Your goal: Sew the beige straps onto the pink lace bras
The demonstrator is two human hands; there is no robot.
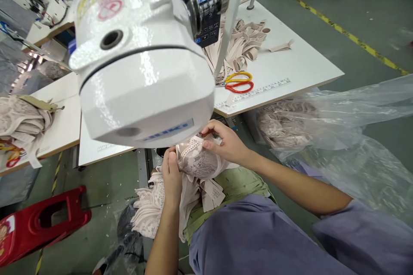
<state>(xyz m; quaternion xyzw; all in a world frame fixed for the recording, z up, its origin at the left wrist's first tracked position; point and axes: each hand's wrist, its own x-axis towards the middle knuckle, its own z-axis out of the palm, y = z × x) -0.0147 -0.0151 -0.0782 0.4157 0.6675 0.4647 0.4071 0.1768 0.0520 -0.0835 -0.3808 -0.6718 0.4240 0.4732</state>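
Between my two hands is a pale pink lace bra (200, 161), its rounded cup facing up just below the sewing machine head (148, 94). My left hand (171, 169) grips the cup's left edge, thumb on top. At the upper right edge, my right hand (222, 139) pinches the fabric between thumb and fingers. The machine head hides the needle area and part of the bra's far side. A bundle of similar lace pieces (151, 210) hangs over my lap under the left forearm, with white labels (213, 193) showing beside it.
On the white table (309, 66) lie yellow-and-red scissors (238, 82), a printed ruler scale and a heap of beige straps (243, 41). A plastic-lined bin (287, 124) with lace pieces stands at right. A red stool (45, 223) is at lower left, another garment pile (22, 118) at far left.
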